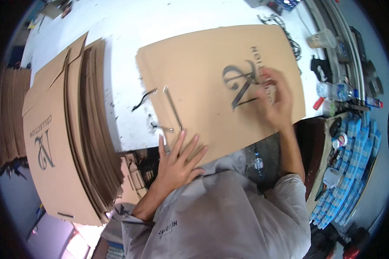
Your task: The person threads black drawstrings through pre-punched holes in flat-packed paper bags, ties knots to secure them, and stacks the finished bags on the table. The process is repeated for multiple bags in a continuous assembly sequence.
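A flat brown cardboard sheet (203,73) with a dark printed emblem lies on the white table (125,30). My left hand (179,162) rests flat on the sheet's near edge, fingers spread, holding nothing. My right hand (274,99) presses on the sheet beside the emblem, fingers curled around a small pale object that I cannot make out. A thin metal rod frame (173,110) lies on the sheet just above my left hand.
A tall stack of flat cardboard sheets (69,129) sits at the left. Bottles, cables and small items (333,90) crowd the table's right end. Blue-and-white packets (354,164) fill a bin at the right. A dark cable (142,99) lies on the table.
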A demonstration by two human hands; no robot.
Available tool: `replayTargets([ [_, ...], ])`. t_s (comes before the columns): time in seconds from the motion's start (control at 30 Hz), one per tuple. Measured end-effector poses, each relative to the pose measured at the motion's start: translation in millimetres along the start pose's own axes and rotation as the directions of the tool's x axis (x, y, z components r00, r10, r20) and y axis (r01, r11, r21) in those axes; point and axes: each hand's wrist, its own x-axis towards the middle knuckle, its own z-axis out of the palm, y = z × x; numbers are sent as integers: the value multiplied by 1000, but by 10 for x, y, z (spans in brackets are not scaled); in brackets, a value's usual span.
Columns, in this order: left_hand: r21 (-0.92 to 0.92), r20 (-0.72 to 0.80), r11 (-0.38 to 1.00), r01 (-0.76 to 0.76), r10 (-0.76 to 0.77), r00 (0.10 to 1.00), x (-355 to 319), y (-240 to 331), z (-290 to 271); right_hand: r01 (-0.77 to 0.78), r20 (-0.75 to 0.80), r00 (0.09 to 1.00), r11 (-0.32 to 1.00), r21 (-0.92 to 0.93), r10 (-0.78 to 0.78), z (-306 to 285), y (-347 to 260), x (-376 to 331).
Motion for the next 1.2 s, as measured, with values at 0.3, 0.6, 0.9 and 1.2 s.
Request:
replayTargets([
  [0.3, -345, -371, 901, -264, 127, 920, 355, 22, -802, -448, -268, 858, 893, 28, 439, -1876, 2625, -106],
  [0.6, -751, -660, 578, -319, -630, 410, 686, -579, -1909, -767, -526, 637, 534, -357, 564, -1162, 2575, 692],
  [0.9, -765, -627, 368, -528, -610, 484, 683, -312, -1868, -672, -500, 678, 729, -126, 539, -1485, 2901, 823],
  [1.2, -694, -694, 701, -163, -591, 412, 982, -938, -1550, -782, -516, 616, 537, -316, 595, -1417, 2915, 789],
])
